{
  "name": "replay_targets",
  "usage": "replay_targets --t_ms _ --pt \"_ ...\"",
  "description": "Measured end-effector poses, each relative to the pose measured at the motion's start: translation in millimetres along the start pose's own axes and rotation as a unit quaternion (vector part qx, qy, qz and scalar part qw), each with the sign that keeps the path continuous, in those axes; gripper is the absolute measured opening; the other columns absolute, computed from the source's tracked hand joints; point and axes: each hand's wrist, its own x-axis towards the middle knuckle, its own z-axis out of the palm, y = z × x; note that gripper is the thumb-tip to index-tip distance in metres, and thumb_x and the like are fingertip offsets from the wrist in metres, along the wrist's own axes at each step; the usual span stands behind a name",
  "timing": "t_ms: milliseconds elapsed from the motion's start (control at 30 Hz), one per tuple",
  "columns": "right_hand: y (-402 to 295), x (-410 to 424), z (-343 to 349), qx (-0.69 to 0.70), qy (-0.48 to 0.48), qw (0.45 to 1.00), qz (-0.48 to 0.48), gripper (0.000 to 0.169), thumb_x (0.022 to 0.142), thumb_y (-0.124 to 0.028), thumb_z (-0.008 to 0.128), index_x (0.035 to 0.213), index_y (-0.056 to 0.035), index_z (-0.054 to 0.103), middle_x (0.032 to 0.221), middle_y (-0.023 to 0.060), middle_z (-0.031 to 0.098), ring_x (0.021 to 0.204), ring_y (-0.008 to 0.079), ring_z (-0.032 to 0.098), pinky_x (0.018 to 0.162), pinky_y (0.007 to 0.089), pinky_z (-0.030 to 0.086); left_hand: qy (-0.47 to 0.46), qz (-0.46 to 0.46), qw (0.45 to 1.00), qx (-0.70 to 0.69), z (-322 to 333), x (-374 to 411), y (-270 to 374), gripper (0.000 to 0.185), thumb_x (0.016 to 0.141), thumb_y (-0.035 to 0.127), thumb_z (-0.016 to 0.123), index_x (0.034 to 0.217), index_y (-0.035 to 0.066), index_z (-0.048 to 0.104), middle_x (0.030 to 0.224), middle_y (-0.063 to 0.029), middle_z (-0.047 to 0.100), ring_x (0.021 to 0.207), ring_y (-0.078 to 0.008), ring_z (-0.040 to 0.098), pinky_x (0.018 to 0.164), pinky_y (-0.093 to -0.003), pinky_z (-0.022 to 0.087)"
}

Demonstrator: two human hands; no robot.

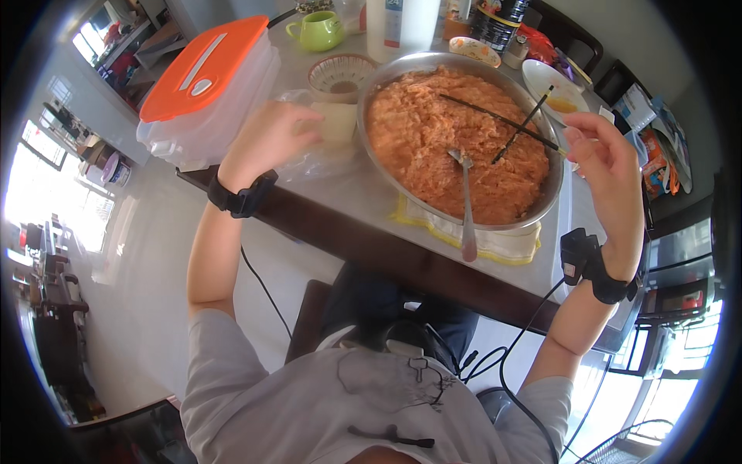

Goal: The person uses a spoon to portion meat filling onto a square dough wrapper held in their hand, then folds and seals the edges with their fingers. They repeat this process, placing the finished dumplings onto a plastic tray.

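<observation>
My left hand (277, 136) is slightly blurred, its fingers apart beside a pale stack of what look like dough wrappers (335, 123) on clear plastic film (324, 159). My right hand (606, 153) is at the right rim of a large steel basin (379, 156). Its fingertips lie at the end of a dark chopstick (498, 120); whether they grip it is unclear. The basin is full of orange-pink minced filling (417, 133). A second chopstick (524, 124) crosses the first. A metal spoon or fork (467, 203) is stuck in the filling, its handle over the near rim.
A clear plastic box with an orange lid (211, 66) stands at the left. Behind are a patterned bowl (342, 74), a green mug (320, 32) and a white container (400, 29). A white plate (550, 81) lies behind the right rim. A cloth (504, 242) sits under the basin.
</observation>
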Motion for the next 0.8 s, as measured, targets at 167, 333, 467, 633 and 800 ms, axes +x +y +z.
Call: replay_targets --t_ms 167,333,467,633,800 --pt "-12.7 0.5 20.1 0.022 -0.029 0.999 0.001 0.02 0.079 -0.018 0.059 0.09 -0.0016 0.059 0.077 0.0019 0.058 0.057 0.0037 0.046 0.055 0.018 0.037 -0.004 -0.013 1.0 0.022 3.0 -11.6 0.3 0.022 0.066 0.016 0.066 0.086 0.006 0.061 0.075 -0.0129 0.06 0.071 -0.0319 0.055 0.063 -0.0371 0.044" --pt "-18.1 -2.0 28.3 0.055 -0.05 0.997 -0.008 0.019 0.079 -0.017 0.059 0.089 -0.0004 0.059 0.075 0.0016 0.057 0.058 0.0036 0.046 0.055 0.018 0.037 0.071 0.064 0.993 0.065 7.8 -13.4 0.4 0.019 0.068 0.015 0.063 0.085 0.008 0.058 0.078 -0.0086 0.059 0.076 -0.0293 0.055 0.063 -0.0376 0.043" --pt "-17.0 -2.3 28.7 0.064 -0.061 0.996 -0.012 0.019 0.079 -0.016 0.059 0.088 0.0001 0.059 0.076 0.0016 0.058 0.06 0.0038 0.047 0.056 0.0181 0.037 0.017 0.101 0.992 0.075 8.5 -6.1 0.2 0.021 0.067 0.01 0.063 0.087 0.004 0.06 0.09 -0.0096 0.059 0.084 -0.027 0.056 0.07 -0.033 0.045" --pt "-14.4 -2.8 27.9 0.059 -0.071 0.996 -0.008 0.018 0.08 -0.015 0.058 0.088 0.0004 0.058 0.077 0.0017 0.058 0.061 0.004 0.048 0.057 0.0182 0.038 -0.02 0.087 0.996 0.028 19.1 3.8 -9.3 0.016 0.067 0.007 0.06 0.082 0.002 0.059 0.084 -0.0072 0.06 0.077 -0.0242 0.057 0.066 -0.0313 0.046" --pt "-10.8 -2.4 26.2 0.061 -0.074 0.995 -0.005 0.018 0.08 -0.016 0.057 0.088 0.0005 0.058 0.077 0.0014 0.058 0.061 0.004 0.048 0.057 0.0183 0.038 0.012 0.086 0.996 -0.029 19.8 4.7 -18.2 0.01 0.069 0.006 0.057 0.078 0.006 0.063 0.076 -0.0058 0.062 0.07 -0.0261 0.058 0.063 -0.0314 0.046"
